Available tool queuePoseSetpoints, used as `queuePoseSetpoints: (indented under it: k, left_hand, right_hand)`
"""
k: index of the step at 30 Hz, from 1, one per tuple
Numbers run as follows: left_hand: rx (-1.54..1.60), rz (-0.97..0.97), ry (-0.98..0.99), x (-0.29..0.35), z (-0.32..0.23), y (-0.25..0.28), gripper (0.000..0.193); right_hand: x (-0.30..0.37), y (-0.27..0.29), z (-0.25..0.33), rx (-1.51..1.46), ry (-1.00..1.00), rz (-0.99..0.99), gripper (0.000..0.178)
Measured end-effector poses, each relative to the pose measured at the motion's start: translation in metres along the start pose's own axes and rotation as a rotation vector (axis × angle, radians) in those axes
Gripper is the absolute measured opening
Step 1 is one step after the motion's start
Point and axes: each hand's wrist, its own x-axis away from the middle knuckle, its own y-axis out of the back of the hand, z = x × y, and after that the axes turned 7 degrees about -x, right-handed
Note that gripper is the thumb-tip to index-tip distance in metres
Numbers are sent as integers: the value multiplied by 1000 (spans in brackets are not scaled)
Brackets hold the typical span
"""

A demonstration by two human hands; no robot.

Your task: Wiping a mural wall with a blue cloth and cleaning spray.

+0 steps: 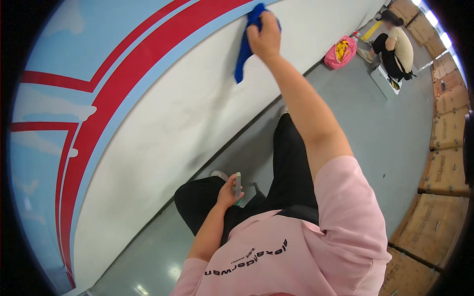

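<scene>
Up at the top of the view my right hand is closed around a blue cloth. The cloth lies against the white wall, near the edge of a light blue and red printed panel, and one end of it hangs down. My left hand, low over my bent knee, is closed on a small grey flat-sided tool with a pale green end. Its exact kind cannot be made out, and part of it is hidden by my fingers.
At the upper right a person sits on a low white box by the wall. Near them stands a pink bag with yellow stuff inside. Wooden crates line the right side of the grey floor.
</scene>
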Motion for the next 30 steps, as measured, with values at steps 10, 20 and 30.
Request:
queuePoseSetpoints:
  k: [10,20,30]
  left_hand:
    - [69,55,53,-11,22,-13,72]
    - [36,95,19,-12,21,-5,74]
    - [-12,75,12,-13,14,-3,74]
  right_hand:
    - [-12,37,-80,323,-832,0,44]
    - [-14,57,-69,702,-397,553,30]
    - [-17,51,-57,663,-427,580,33]
